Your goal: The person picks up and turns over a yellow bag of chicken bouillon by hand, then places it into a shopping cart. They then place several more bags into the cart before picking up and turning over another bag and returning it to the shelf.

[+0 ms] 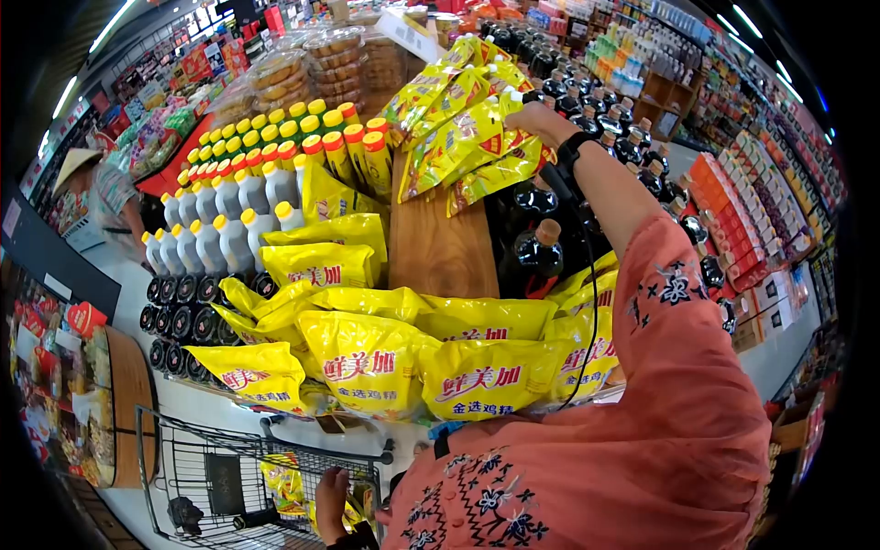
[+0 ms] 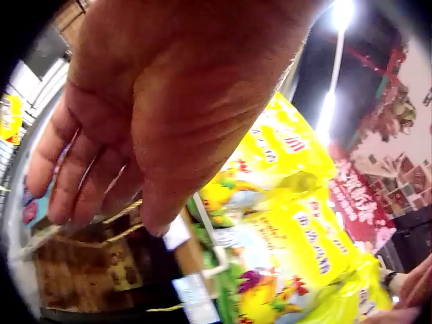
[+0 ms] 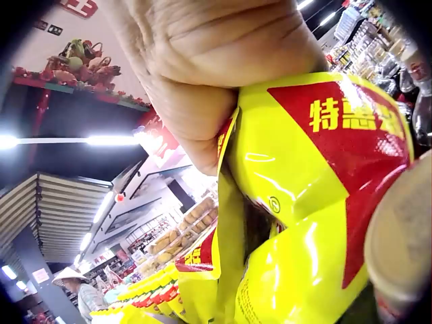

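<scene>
Hands apart: the right hand point(image 1: 539, 119) gripped a glossy yellow seasoning bag point(image 1: 477, 139) with a red corner panel, high on the stacked store display, its lower print hidden among neighbouring bags. The left hand point(image 1: 332, 500), fingers loosely extended and holding nothing, hung over the shopping cart point(image 1: 147, 431), partly cut off by the sleeve and the frame edge.

Stocked shelves point(image 1: 779, 174) line the right side of the frame, pale floor point(image 1: 781, 362) shows at lower right, and long ceiling lights point(image 1: 64, 96) glow at upper left.
</scene>
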`<state>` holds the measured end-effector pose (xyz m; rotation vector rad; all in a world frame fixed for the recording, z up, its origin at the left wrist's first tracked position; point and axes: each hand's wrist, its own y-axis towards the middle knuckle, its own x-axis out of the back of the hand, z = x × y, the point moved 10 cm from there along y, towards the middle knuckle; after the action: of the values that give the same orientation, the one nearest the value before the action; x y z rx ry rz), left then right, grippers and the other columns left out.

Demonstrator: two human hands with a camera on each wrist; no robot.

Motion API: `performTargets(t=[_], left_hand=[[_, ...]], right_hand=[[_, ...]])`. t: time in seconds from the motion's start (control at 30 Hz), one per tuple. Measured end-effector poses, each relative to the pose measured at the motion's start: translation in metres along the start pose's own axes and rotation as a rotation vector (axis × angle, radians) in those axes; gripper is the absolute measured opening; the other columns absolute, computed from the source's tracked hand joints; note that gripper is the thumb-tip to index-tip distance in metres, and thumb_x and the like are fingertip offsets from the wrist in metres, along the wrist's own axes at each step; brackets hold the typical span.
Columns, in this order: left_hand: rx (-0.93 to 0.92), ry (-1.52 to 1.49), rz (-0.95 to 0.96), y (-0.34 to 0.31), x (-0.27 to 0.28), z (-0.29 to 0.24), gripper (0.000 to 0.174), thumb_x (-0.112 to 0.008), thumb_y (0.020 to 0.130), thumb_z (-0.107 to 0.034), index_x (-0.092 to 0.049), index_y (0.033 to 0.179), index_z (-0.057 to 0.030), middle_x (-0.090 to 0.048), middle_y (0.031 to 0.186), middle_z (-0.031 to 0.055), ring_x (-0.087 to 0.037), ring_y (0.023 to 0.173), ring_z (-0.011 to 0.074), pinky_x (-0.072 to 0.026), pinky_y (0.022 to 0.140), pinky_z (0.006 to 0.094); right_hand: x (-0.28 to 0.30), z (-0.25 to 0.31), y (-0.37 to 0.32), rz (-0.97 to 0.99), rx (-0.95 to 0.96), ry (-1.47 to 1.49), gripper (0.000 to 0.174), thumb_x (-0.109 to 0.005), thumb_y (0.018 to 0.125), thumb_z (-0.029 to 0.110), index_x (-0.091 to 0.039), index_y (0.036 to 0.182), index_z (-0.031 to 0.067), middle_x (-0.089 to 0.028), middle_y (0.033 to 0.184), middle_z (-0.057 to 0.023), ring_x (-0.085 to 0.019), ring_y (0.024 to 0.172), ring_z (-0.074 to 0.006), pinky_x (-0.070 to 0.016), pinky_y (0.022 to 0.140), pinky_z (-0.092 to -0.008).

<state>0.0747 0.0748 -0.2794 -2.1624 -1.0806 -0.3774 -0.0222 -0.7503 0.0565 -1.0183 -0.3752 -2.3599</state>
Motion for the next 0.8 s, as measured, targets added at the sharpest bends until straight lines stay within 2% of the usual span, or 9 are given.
performTargets(t=[0.1, 0.17, 0.23, 0.47, 0.57, 0.63, 0.7, 0.77, 0.8], left_hand=[[-0.055, 0.052, 0.164, -0.036, 0.012, -0.137, 0.033, -0.062, 0.096, -0.022, -0.063, 0.118, 0.0028, -0.070, 0.090, 0.0147, -0.066, 0.081, 0.0204, -0.0518, 0.074, 0.0324], [-0.211, -0.166, 0.170, -0.051, 0.025, -0.218, 0.034, -0.061, 0.096, -0.014, -0.059, 0.125, 0.0031, -0.070, 0.101, 0.0134, -0.066, 0.089, 0.0184, -0.0516, 0.081, 0.0309], [-0.426, -0.139, 0.174, -0.075, 0.045, -0.315, 0.034, -0.060, 0.096, -0.009, -0.057, 0.128, 0.0037, -0.069, 0.108, 0.0121, -0.064, 0.095, 0.0167, -0.0513, 0.085, 0.0303], [-1.034, 0.168, 0.120, -0.061, 0.015, -0.547, 0.030, -0.058, 0.100, -0.018, -0.060, 0.122, 0.0026, -0.069, 0.106, 0.0127, -0.067, 0.096, 0.0190, -0.0514, 0.085, 0.0308], [-1.209, 0.246, 0.130, -0.019, -0.036, -0.615, 0.033, -0.058, 0.101, -0.023, -0.060, 0.122, 0.0025, -0.068, 0.107, 0.0121, -0.065, 0.101, 0.0188, -0.0500, 0.087, 0.0307], [-1.222, 0.351, 0.140, 0.019, -0.079, -0.646, 0.037, -0.059, 0.098, -0.025, -0.059, 0.124, 0.0020, -0.067, 0.111, 0.0161, -0.064, 0.106, 0.0240, -0.0491, 0.091, 0.0330], [-1.322, 0.520, -0.025, 0.041, -0.114, -0.669, 0.043, -0.058, 0.096, -0.026, -0.055, 0.130, -0.0003, -0.064, 0.120, 0.0208, -0.064, 0.108, 0.0331, -0.0495, 0.094, 0.0390], [-1.292, 0.624, -0.039, 0.072, -0.153, -0.681, 0.046, -0.057, 0.094, -0.024, -0.052, 0.134, -0.0018, -0.060, 0.125, 0.0236, -0.061, 0.111, 0.0378, -0.0490, 0.096, 0.0425], [-1.277, 0.672, -0.051, 0.083, -0.169, -0.686, 0.048, -0.056, 0.093, -0.023, -0.051, 0.136, -0.0025, -0.058, 0.128, 0.0250, -0.060, 0.112, 0.0402, -0.0487, 0.096, 0.0442]], right_hand=[[0.004, 0.006, -0.010, 0.033, 0.042, 0.070, 0.035, -0.071, 0.081, 0.023, -0.067, 0.091, -0.0105, -0.066, 0.086, -0.0094, -0.057, 0.073, -0.0181, -0.0442, 0.064, -0.0361], [0.004, 0.000, -0.004, 0.002, 0.014, 0.041, 0.036, -0.071, 0.081, 0.024, -0.067, 0.092, -0.0105, -0.066, 0.086, -0.0097, -0.058, 0.074, -0.0181, -0.0451, 0.065, -0.0366], [0.003, -0.006, 0.002, -0.015, 0.019, 0.063, 0.036, -0.070, 0.081, 0.023, -0.067, 0.093, -0.0108, -0.066, 0.086, -0.0098, -0.057, 0.074, -0.0183, -0.0452, 0.065, -0.0371], [0.009, 0.017, -0.026, 0.053, -0.010, 0.046, 0.039, -0.069, 0.076, 0.026, -0.061, 0.088, -0.0105, -0.063, 0.084, -0.0143, -0.055, 0.072, -0.0235, -0.0423, 0.063, -0.0390], [0.007, 0.014, -0.018, 0.060, 0.077, -0.072, 0.046, -0.064, 0.077, 0.036, -0.065, 0.094, -0.0067, -0.067, 0.094, -0.0186, -0.060, 0.077, -0.0265, -0.0458, 0.066, -0.0398], [0.016, 0.028, -0.039, 0.001, 0.116, -0.084, 0.048, -0.064, 0.077, 0.039, -0.066, 0.096, -0.0053, -0.068, 0.095, -0.0205, -0.064, 0.083, -0.0295, -0.0482, 0.071, -0.0385], [0.018, 0.026, -0.038, 0.017, 0.096, -0.058, 0.051, -0.062, 0.078, 0.041, -0.066, 0.100, -0.0048, -0.069, 0.098, -0.0203, -0.066, 0.088, -0.0316, -0.0490, 0.076, -0.0386], [0.010, 0.017, -0.015, 0.078, 0.211, -0.166, 0.054, -0.059, 0.080, 0.042, -0.065, 0.111, -0.0014, -0.070, 0.112, -0.0190, -0.067, 0.094, -0.0335, -0.0493, 0.081, -0.0411], [0.019, 0.020, -0.029, 0.062, 0.113, -0.152, 0.054, -0.058, 0.080, 0.042, -0.065, 0.114, 0.0005, -0.069, 0.115, -0.0179, -0.067, 0.098, -0.0336, -0.0495, 0.082, -0.0420]])
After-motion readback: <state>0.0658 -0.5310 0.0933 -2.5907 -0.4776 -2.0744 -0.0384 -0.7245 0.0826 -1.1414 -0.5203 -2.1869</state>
